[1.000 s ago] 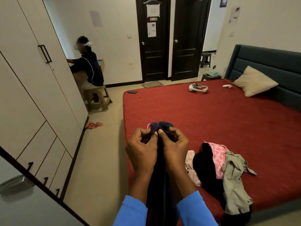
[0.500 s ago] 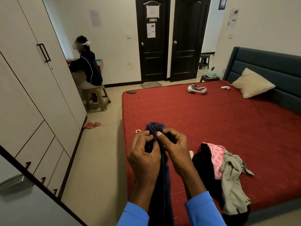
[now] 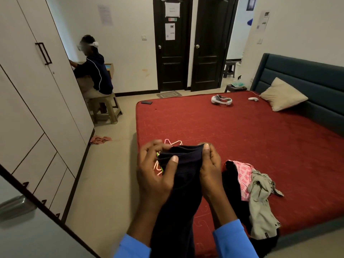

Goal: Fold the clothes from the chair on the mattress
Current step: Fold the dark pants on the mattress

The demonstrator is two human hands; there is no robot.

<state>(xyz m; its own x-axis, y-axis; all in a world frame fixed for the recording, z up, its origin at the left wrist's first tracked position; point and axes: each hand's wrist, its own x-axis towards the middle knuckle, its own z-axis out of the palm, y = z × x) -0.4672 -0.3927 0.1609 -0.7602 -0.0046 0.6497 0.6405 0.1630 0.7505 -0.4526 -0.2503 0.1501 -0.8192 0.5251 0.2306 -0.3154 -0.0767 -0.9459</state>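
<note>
The navy garment (image 3: 184,175) looks soft, light and limp. It seems a knit that will sag and bunch wherever unsupported, so it is best taken at the two ends of its top edge, probably a waistband or hem, and pulled taut. The left hand (image 3: 154,174) pinches that edge's left end, thumb in front and fingers behind, and the right hand (image 3: 210,168) pinches the right end. The cloth hangs from both hands down between the forearms, above the near left corner of the mattress (image 3: 242,138). The other clothes (image 3: 256,190) lie heaped at the mattress's near edge, right of the right hand.
</note>
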